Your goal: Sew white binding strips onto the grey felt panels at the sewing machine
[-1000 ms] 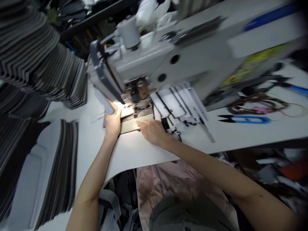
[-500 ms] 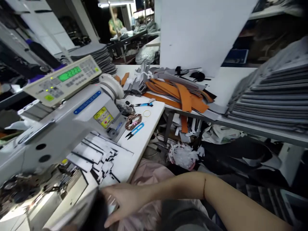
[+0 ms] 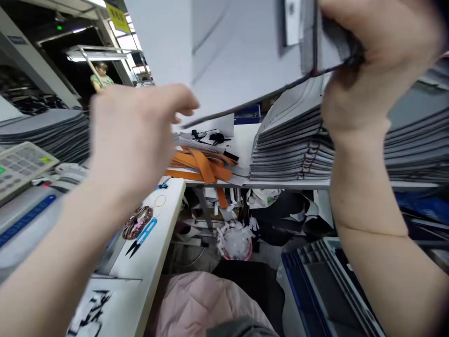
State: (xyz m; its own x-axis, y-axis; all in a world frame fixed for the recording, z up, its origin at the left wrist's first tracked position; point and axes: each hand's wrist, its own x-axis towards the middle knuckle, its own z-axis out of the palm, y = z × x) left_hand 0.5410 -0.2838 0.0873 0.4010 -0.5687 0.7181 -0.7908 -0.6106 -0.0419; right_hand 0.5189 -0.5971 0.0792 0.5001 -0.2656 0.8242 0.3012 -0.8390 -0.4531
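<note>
A large light-grey panel with a dark lower edge is held up in front of me, tilted, its right end higher. At its upper right, my right hand is closed around that end, beside a dark seam and a pale tab. My left hand, blurred, has curled fingers at the lower left corner of the panel; its fingertips are partly hidden. Below that hand, blue thread snips lie next to a brown coiled band on the white sewing table.
A sewing machine control box stands at left. Orange strips and stacked grey panels rest on the back bench. Beneath it is a basket of white scraps. Dark blue crates stand at lower right. Another person is far back.
My view has swung right. My right hand has risen from the table's front edge to the upper right with the panel, and my left hand has come into view.
</note>
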